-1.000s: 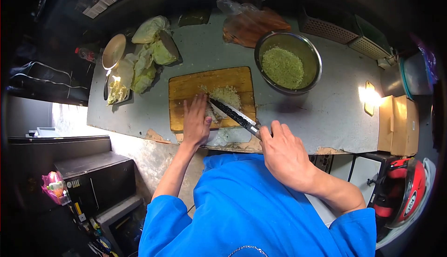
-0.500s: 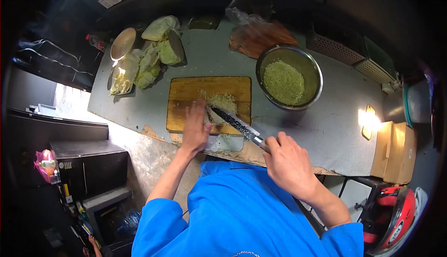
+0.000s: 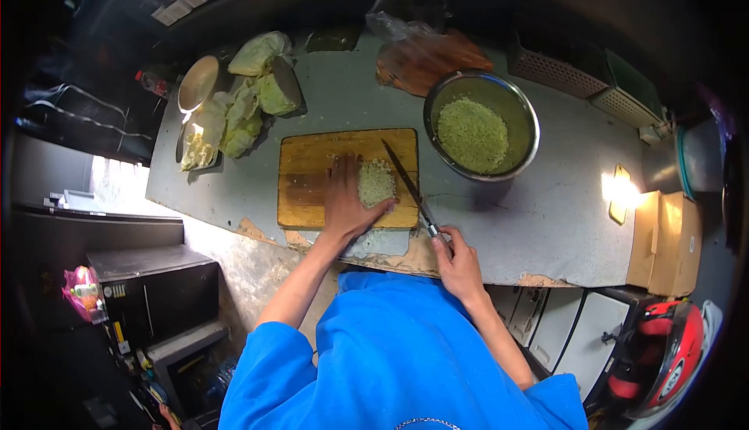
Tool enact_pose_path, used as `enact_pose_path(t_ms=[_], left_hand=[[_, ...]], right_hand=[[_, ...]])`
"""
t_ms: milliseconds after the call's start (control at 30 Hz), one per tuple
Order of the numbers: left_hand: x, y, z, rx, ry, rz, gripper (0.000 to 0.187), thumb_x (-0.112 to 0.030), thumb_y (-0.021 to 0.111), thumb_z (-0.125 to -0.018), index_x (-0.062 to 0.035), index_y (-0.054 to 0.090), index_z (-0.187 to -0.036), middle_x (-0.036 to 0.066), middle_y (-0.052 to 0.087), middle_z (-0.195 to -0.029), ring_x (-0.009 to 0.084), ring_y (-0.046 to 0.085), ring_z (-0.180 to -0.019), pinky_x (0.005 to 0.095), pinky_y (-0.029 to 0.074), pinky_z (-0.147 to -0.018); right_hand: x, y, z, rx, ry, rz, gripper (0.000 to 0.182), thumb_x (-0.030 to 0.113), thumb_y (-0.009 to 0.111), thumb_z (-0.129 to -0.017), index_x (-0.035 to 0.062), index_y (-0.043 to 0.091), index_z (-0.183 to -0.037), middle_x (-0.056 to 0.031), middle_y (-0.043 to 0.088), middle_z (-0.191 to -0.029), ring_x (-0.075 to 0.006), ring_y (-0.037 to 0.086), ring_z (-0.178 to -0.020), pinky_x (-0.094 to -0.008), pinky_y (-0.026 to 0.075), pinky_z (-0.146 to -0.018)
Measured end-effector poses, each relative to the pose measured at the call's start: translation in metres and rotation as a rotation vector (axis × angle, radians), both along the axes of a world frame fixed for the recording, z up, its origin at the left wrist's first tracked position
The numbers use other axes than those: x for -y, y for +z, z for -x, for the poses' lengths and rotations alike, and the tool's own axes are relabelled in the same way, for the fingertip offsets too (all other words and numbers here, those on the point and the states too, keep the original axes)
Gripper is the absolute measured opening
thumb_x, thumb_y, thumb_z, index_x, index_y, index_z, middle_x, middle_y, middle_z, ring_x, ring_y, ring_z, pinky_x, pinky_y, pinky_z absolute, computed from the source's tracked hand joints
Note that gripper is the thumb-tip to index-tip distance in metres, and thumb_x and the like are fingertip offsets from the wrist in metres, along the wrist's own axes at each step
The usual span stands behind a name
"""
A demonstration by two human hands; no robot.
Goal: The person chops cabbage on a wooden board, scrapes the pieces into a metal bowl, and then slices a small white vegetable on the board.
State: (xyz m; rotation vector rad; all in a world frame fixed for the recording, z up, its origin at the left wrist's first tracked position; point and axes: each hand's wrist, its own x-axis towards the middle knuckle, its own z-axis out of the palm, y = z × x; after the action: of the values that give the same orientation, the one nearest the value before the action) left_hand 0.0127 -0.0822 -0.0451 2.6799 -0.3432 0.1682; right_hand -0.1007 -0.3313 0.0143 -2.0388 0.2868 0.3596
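Observation:
On the wooden cutting board lies a small heap of finely chopped cabbage. My left hand rests on the board against the heap's left side, fingers stretched forward and thumb spread along its near edge. In my right hand is the handle of a kitchen knife. Its dark blade lies along the heap's right side, tip pointing away from me. Right of the board stands a steel bowl with more chopped cabbage inside.
Cabbage pieces and a round pale bowl sit at the table's back left. A plastic bag lies by a brown slab behind the steel bowl. Baskets, a phone-like object and a cardboard box are at right.
The loose chopped cabbage is now gathered into a tighter heap. My left hand has moved right, up against it. The knife has swung from slanting across the board to the heap's right side.

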Motion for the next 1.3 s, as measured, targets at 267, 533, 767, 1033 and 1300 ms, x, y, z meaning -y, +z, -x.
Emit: enact_pose_path(t_ms=[267,533,767,1033,1300], left_hand=[[-0.045,-0.004,-0.036,-0.095,-0.129,0.006,0.101,-0.061,0.070,-0.086,0.0024,0.036,-0.156,0.029,0.035,-0.161,0.0458,0.027,-0.152,0.0529,0.021,-0.126],[-0.051,0.009,-0.047,-0.131,-0.255,0.220,0.100,-0.059,0.071,-0.086,0.0021,0.034,-0.157,0.029,0.042,-0.157,0.0463,0.032,-0.150,0.0537,0.020,-0.126],[-0.031,0.003,-0.035,-0.126,-0.346,0.156,0.091,-0.050,0.071,-0.090,0.0019,0.036,-0.156,0.027,0.038,-0.160,0.0423,0.029,-0.153,0.0520,0.023,-0.125],[-0.103,0.018,-0.028,-0.179,-0.070,0.555,0.077,-0.045,0.064,-0.096,0.0002,0.040,-0.155,0.026,0.041,-0.158,0.0420,0.037,-0.149,0.0497,0.029,-0.123],[-0.068,0.018,-0.020,-0.051,-0.101,0.324,0.061,-0.033,0.057,-0.103,0.0033,0.045,-0.150,0.028,0.045,-0.155,0.0408,0.039,-0.148,0.0513,0.031,-0.121]], right_hand=[[-0.009,-0.013,-0.002,0.171,-0.087,0.015,0.035,0.030,0.059,-0.104,0.0010,0.063,-0.123,-0.0165,0.058,-0.063,-0.0266,0.056,-0.055,-0.0401,0.043,-0.058],[0.000,0.014,-0.001,-0.019,-0.034,0.067,0.037,0.031,0.060,-0.103,0.0010,0.063,-0.124,-0.0255,0.068,-0.076,-0.0428,0.070,-0.076,-0.0442,0.052,-0.070],[-0.006,0.007,0.002,0.110,-0.104,0.049,0.038,0.031,0.064,-0.101,0.0001,0.064,-0.123,-0.0201,0.068,-0.076,-0.0331,0.067,-0.072,-0.0401,0.050,-0.069],[0.006,-0.001,0.017,0.129,-0.109,0.051,0.036,0.029,0.069,-0.097,-0.0017,0.066,-0.116,-0.0229,0.071,-0.100,-0.0396,0.069,-0.091,-0.0425,0.053,-0.081],[-0.035,-0.028,-0.019,0.280,-0.055,0.163,0.034,0.024,0.069,-0.096,-0.0009,0.061,-0.119,-0.0215,0.059,-0.123,-0.0417,0.063,-0.102,-0.0454,0.052,-0.087]])
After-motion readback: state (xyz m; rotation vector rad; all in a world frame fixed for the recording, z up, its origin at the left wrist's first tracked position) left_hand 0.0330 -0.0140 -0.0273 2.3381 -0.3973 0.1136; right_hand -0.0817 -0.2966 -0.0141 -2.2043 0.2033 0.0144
